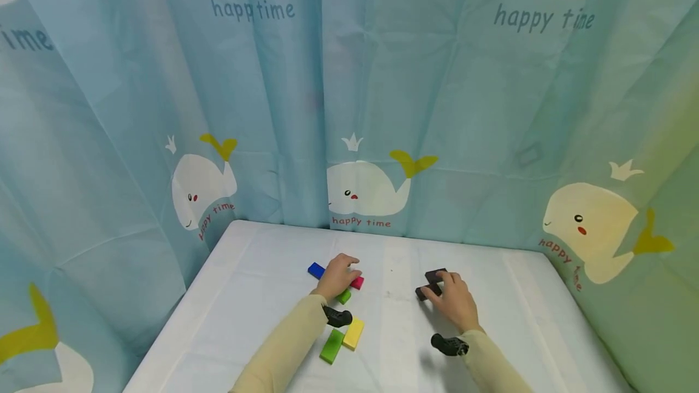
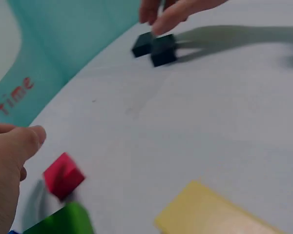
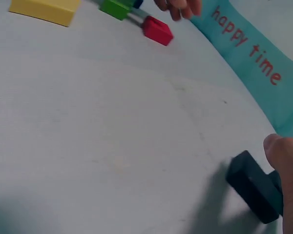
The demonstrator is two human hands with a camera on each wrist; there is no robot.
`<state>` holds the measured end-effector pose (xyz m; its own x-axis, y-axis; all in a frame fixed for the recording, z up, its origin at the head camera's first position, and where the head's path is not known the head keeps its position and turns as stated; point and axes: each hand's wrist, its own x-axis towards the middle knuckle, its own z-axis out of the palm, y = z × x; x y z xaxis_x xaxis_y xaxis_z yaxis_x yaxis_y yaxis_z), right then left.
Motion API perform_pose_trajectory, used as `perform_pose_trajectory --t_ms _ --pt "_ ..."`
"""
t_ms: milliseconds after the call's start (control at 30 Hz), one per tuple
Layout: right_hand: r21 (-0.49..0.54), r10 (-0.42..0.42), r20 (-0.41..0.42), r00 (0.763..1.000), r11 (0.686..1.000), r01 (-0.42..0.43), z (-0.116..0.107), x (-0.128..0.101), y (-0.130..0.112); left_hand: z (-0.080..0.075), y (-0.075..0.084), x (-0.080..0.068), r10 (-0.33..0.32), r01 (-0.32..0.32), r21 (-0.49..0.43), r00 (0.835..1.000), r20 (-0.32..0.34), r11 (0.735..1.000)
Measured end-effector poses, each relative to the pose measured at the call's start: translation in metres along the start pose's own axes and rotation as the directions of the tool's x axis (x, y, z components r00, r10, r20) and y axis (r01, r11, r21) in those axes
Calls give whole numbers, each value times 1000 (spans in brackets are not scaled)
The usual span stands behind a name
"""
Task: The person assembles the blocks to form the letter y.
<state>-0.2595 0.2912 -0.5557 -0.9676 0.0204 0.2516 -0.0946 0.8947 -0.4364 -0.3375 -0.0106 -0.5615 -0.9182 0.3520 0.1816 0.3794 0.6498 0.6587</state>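
My left hand (image 1: 338, 275) rests with relaxed fingers over a small cluster of blocks: a blue block (image 1: 315, 270), a red block (image 1: 357, 282) and a green block (image 1: 344, 296). In the left wrist view the red block (image 2: 62, 175) lies just clear of my fingertips (image 2: 31, 136), beside the green one (image 2: 63, 222). My right hand (image 1: 453, 299) is on two dark blocks (image 1: 435, 275) lying end to end. The right wrist view shows its thumb (image 3: 285, 161) against the dark block (image 3: 254, 187), pinching it.
A yellow block (image 1: 354, 333) and a second green block (image 1: 332, 345) lie side by side near my left forearm. The white table (image 1: 262, 296) is walled in by a blue whale-print curtain (image 1: 382, 108) at the back and on both sides.
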Motion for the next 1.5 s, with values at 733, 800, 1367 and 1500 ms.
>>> perform_pose_trajectory --t_ms 733,800,1367,1500 --pt "41 44 -51 998 998 -42 34 -4 -16 14 20 -11 -1 15 310 999 -46 951" --pt "42 39 -66 997 998 -37 36 -4 -16 13 19 -12 -15 27 302 999 -42 953" --pt "90 83 -34 996 993 -79 29 19 23 40 42 -8 126 -144 186 987 103 972" --pt "78 100 -2 995 992 -100 20 19 27 60 55 -12 182 -186 170 983 35 968"
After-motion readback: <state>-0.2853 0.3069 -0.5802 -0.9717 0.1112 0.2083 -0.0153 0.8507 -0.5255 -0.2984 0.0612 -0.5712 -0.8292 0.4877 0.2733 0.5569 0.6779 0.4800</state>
